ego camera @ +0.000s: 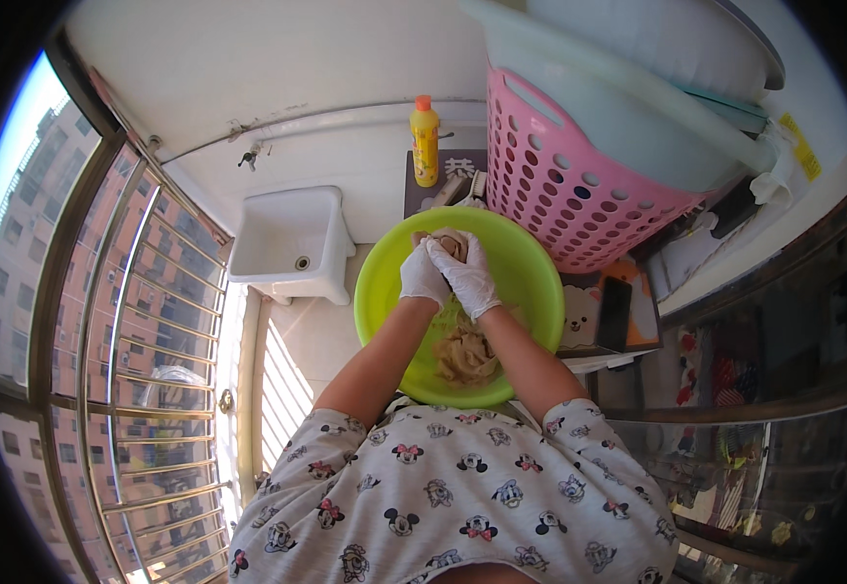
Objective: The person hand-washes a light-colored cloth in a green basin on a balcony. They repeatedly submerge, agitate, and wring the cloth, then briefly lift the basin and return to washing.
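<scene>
Both of my hands wear thin white gloves and meet over the far half of a lime-green plastic basin. Between them is a bunched beige cloth. My left hand grips it from the left, and my right hand closes around it from the right. Much of this cloth is hidden inside my fingers. A second crumpled beige cloth, which looks wet, lies in the near part of the basin, partly behind my right forearm.
A white sink stands left, below a wall tap. Behind the basin are a yellow bottle with an orange cap and a brush. A pink perforated laundry basket rises at right; a phone lies below it. Window bars run along the left.
</scene>
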Motion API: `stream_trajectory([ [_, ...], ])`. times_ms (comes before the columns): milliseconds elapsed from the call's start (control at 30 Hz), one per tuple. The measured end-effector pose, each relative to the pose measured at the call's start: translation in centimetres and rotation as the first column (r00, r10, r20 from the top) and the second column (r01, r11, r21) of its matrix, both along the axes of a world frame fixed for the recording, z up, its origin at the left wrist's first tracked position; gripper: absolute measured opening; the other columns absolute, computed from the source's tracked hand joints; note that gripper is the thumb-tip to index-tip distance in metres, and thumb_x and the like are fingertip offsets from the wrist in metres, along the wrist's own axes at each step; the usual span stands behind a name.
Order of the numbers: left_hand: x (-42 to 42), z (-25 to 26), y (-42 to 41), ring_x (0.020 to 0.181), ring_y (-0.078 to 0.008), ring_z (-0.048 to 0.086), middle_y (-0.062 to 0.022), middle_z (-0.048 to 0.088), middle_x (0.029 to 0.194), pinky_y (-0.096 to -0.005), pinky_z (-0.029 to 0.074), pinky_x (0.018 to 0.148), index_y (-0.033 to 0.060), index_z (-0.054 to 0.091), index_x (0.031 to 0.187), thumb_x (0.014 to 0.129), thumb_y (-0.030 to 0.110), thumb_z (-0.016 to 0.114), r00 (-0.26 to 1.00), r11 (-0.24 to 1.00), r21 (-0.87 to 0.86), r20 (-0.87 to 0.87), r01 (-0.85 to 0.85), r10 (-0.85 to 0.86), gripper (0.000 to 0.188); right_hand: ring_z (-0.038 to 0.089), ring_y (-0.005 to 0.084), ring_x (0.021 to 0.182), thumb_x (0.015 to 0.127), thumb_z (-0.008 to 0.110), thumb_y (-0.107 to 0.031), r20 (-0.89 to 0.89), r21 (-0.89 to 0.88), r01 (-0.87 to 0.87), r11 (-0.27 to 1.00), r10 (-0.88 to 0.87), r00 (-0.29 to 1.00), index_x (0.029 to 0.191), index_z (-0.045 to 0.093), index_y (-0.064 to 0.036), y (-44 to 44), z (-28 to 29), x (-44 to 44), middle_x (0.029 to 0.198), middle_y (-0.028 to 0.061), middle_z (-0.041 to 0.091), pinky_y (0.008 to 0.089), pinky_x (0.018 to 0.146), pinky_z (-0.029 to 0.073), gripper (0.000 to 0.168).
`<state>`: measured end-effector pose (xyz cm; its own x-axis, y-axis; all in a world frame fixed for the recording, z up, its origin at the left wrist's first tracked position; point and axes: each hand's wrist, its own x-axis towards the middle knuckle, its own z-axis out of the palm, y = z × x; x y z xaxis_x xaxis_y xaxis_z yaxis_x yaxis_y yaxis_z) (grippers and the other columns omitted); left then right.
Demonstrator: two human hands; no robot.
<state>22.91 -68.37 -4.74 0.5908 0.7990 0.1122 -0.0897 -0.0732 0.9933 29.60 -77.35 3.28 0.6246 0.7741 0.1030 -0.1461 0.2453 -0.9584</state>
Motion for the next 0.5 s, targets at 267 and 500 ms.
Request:
stream_trajectory([
  [267,-0.8,6.7,-2.1,0.087,-0.0218,0.067,-0.0065,0.068,0.1,-0.0398,0.055,0.076,0.0107,0.06,0.107,0.101,0.024,0.047,0.885,0.42,-0.838,0.441,0.347,0.148,0.019,0.057,0.0104,0.09,0.086,0.076,-0.02,0.055,-0.106,-0.07,0.992,0.076,0.996,0.111,0.06,-0.005,-1.6,1.9,1.2,0.099,0.0017,0.061,0.027,0.081,0.05,0.033],
  [500,0.3,4.0,-0.9,0.095,-0.0216,0.067,-0.0041,0.068,0.108,-0.0362,0.055,0.082,0.0134,0.059,0.116,0.104,0.034,0.045,0.902,0.491,-0.859,0.318,0.145,0.291,0.028,0.054,0.0196,0.111,0.089,0.074,-0.024,0.401,-0.176,0.193,0.965,-0.108,0.91,0.124,0.053,-0.003,-0.8,0.1,1.8,0.121,0.0112,0.056,0.0331,0.097,0.045,0.046],
])
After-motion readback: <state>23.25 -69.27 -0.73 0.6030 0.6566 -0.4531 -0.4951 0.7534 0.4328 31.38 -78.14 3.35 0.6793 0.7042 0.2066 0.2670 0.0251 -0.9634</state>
